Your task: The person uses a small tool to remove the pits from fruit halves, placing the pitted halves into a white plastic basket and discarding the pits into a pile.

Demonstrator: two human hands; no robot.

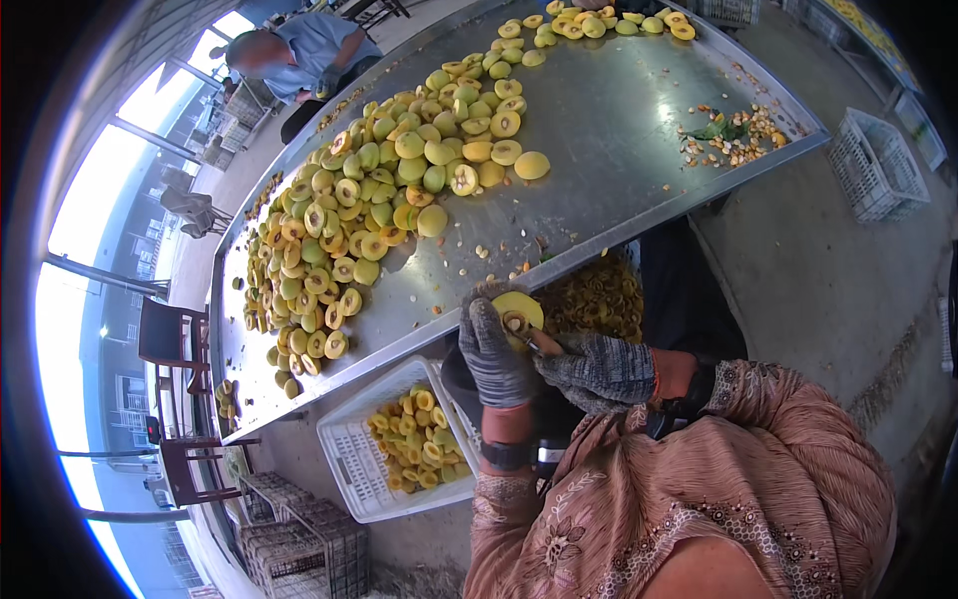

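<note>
My left hand (491, 344), in a grey knit glove, is closed around a yellow-green peach half (517, 309) with its cut face and brown pit showing. In my right hand (602, 371), gloved alike, is a small pitting tool (545, 342) with a brown handle. Its metal tip meets the fruit at the pit; how deep it goes is hidden. Both hands are held just off the metal table's near edge (599, 240). Beyond them on the table lies a large heap of halved peaches (399, 170), many with pits still in them.
Below left stands a white plastic crate (344, 469) holding pitted halves. A container of brownish pits (599, 299) sits under the table edge. Loose pits and kernels (738, 140) lie at the table's right. Another person (309, 55) sits across; a white basket (878, 170) stands on the right floor.
</note>
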